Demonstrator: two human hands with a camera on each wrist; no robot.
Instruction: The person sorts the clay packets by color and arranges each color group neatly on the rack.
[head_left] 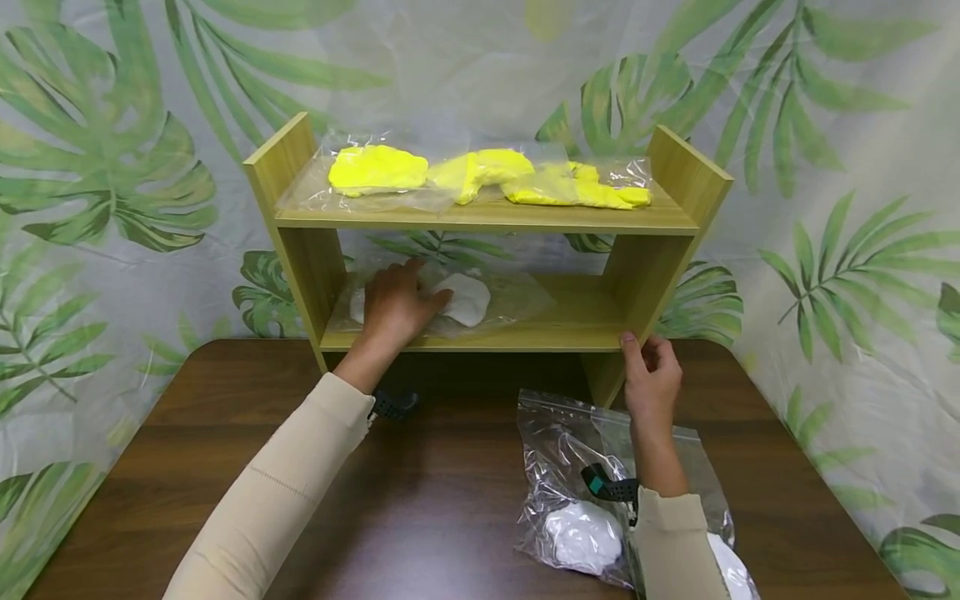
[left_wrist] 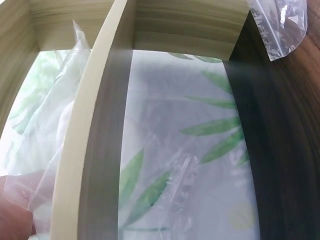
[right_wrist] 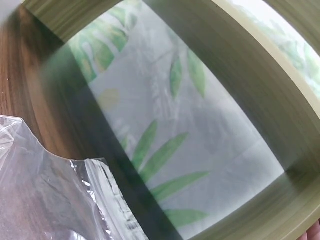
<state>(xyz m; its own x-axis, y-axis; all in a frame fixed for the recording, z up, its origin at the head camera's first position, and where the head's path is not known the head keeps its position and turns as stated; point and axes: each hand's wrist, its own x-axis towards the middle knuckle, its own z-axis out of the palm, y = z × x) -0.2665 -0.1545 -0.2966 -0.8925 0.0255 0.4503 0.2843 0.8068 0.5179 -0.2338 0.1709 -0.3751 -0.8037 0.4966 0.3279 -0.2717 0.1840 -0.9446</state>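
My left hand (head_left: pixel 396 307) reaches onto the middle board of a wooden shelf unit (head_left: pixel 487 221), thumb spread to the right. It rests on clear plastic bags with a white, clay-like lump (head_left: pixel 467 300) beside the thumb and more white stuff (head_left: pixel 358 305) left of the hand. The left wrist view has a fingertip (left_wrist: pixel 17 212) behind a raised fold of clear plastic (left_wrist: pixel 50 125). At the unit's right side, my right hand (head_left: pixel 652 379) grips the front edge of the side panel, thumb at the front; the right wrist view catches only fingertips (right_wrist: pixel 314 232) at its corner.
Bags of bright yellow, clay-like pieces (head_left: pixel 378 169) lie along the top board. Zip bags with white lumps (head_left: pixel 583 536) lie on the dark wooden table (head_left: pixel 420 517), partly under my right forearm. A leaf-patterned cloth (head_left: pixel 480 67) hangs behind the unit.
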